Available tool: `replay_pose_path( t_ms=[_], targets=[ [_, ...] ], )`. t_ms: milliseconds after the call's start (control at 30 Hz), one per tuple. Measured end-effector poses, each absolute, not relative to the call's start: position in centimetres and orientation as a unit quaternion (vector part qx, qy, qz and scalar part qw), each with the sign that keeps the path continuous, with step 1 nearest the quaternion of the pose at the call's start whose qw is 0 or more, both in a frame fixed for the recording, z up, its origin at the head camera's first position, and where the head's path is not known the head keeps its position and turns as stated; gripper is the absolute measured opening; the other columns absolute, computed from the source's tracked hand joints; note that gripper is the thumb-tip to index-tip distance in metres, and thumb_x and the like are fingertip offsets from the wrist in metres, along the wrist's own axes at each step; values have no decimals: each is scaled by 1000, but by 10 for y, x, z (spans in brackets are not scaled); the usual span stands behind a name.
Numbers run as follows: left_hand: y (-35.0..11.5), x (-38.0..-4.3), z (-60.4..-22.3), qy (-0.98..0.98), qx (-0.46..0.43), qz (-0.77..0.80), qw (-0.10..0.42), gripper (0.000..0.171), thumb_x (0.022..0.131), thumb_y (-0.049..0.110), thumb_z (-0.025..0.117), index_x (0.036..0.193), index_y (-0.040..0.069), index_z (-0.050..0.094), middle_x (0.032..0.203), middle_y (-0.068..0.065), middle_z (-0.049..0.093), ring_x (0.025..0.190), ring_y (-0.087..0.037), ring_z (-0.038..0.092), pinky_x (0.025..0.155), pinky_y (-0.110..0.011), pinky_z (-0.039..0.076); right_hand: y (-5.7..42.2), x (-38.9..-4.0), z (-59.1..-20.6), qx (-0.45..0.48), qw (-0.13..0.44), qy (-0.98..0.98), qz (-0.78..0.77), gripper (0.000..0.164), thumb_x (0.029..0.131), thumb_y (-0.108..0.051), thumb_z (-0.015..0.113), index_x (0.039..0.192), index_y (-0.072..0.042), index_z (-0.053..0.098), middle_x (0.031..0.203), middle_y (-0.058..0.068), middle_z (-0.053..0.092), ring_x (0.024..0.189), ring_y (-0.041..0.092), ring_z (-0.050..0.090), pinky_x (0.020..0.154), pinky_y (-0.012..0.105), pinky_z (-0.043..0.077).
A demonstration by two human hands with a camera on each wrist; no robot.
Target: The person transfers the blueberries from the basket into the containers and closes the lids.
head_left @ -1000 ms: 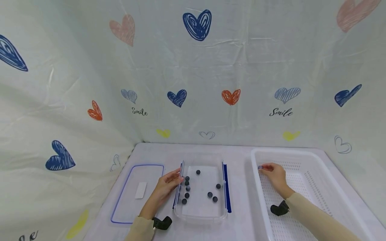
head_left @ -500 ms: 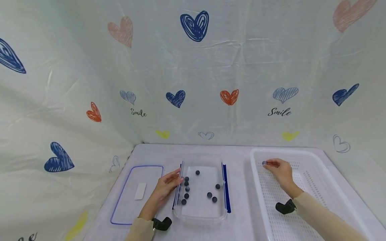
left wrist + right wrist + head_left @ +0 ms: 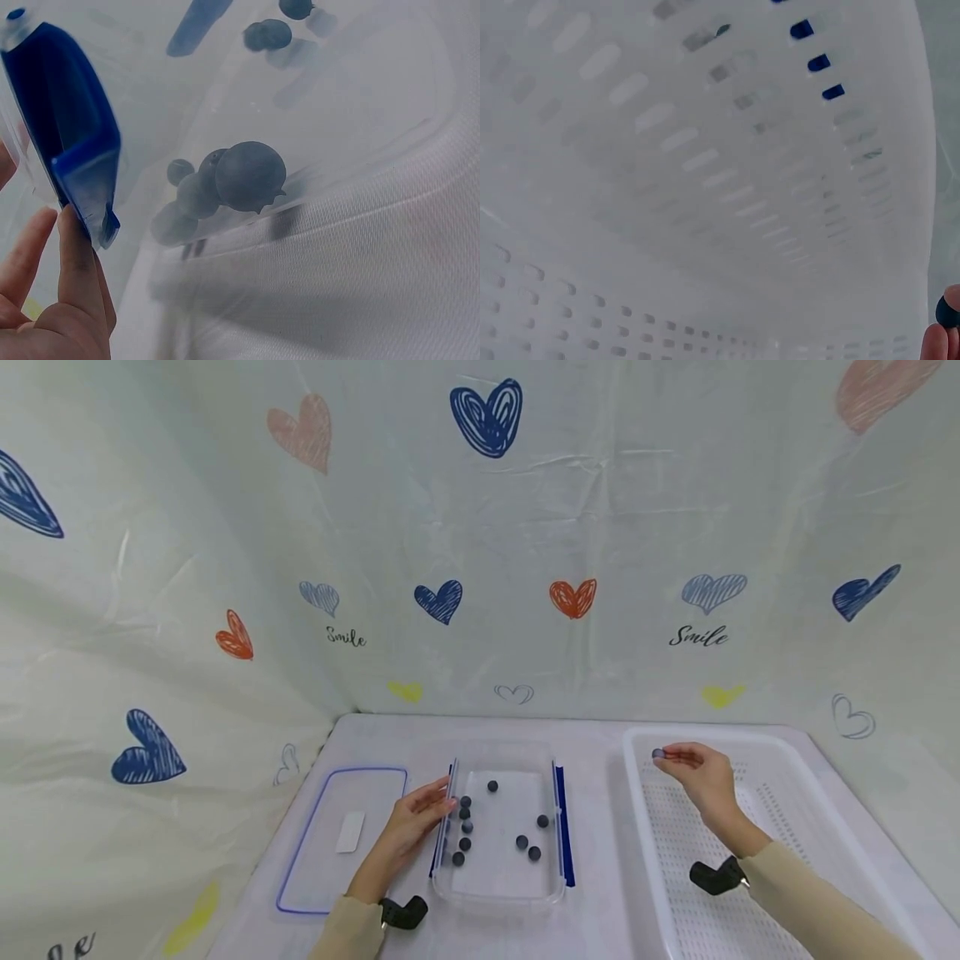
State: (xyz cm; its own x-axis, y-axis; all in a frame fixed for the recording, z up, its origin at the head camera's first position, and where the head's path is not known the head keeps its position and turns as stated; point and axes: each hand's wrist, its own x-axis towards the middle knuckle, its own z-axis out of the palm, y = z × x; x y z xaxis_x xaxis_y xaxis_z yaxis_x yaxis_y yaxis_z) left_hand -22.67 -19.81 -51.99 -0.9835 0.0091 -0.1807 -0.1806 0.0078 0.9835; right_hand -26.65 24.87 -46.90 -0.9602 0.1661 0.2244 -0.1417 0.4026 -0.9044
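Observation:
Over the left rim of a white perforated basket [image 3: 636, 827], my right hand [image 3: 708, 777] pinches a blueberry [image 3: 657, 753] between thumb and fingertips. The same blueberry shows at the lower right edge of the right wrist view. My left hand [image 3: 408, 827] rests against the left side of a clear plastic container [image 3: 498, 893], its fingers fairly straight. In the left wrist view those fingers [image 3: 77, 262] touch the hanging blue latch flap [image 3: 90, 105]. Several blueberries [image 3: 465, 844] lie in a row along the container's left wall, and several more are spread toward its back and right.
A clear lid with a blue edge [image 3: 302, 843] lies to the left, a small white rectangle [image 3: 350, 832] on it. Another blue latch flap [image 3: 566, 827] juts from the container's right side. A curtain printed with hearts [image 3: 510, 527] hangs behind the white table.
My right hand, pinching the blueberry, has risen and moved slightly right and back from inside the basket's left edge. My left hand has stayed at the container's side.

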Motion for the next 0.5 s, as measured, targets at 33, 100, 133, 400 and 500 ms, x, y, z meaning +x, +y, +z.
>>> replay_pose_path(
  t_ms=[33,100,133,400,500],
  targets=[
    [-198,-227,-520,707,-61,702,68,59,89,24,78,141,8,57,140,-20,53,124,-28,53,106,-39,44,248,-265,-467,-4,141,-824,549,31,85,-2,78,108,14,67,89,9,72,74,-3,62,67,12,53],
    [-198,-228,-519,705,-62,703,69,59,88,24,79,141,8,57,141,-20,52,125,-28,52,106,-39,44,246,-263,-463,1,143,-820,554,31,85,-2,78,108,14,66,89,8,71,74,-3,62,67,12,53],
    [-198,-229,-519,704,-62,704,69,59,88,24,79,141,8,57,140,-19,52,125,-28,52,106,-39,44,244,-262,-461,4,143,-817,558,31,85,-2,78,108,14,66,90,7,71,75,-2,62,68,12,53],
    [-199,-229,-518,698,-57,711,69,61,87,21,80,141,6,56,137,-18,55,118,-23,56,104,-37,47,229,-256,-444,18,136,-799,585,35,85,-4,79,111,14,65,93,9,72,78,0,64,70,14,54],
    [-199,-228,-520,698,-57,710,72,61,88,22,79,141,5,56,137,-18,55,118,-24,55,104,-38,47,222,-255,-439,25,128,-794,594,35,85,-5,79,111,13,66,93,7,72,79,1,65,71,15,54]
  ],
)
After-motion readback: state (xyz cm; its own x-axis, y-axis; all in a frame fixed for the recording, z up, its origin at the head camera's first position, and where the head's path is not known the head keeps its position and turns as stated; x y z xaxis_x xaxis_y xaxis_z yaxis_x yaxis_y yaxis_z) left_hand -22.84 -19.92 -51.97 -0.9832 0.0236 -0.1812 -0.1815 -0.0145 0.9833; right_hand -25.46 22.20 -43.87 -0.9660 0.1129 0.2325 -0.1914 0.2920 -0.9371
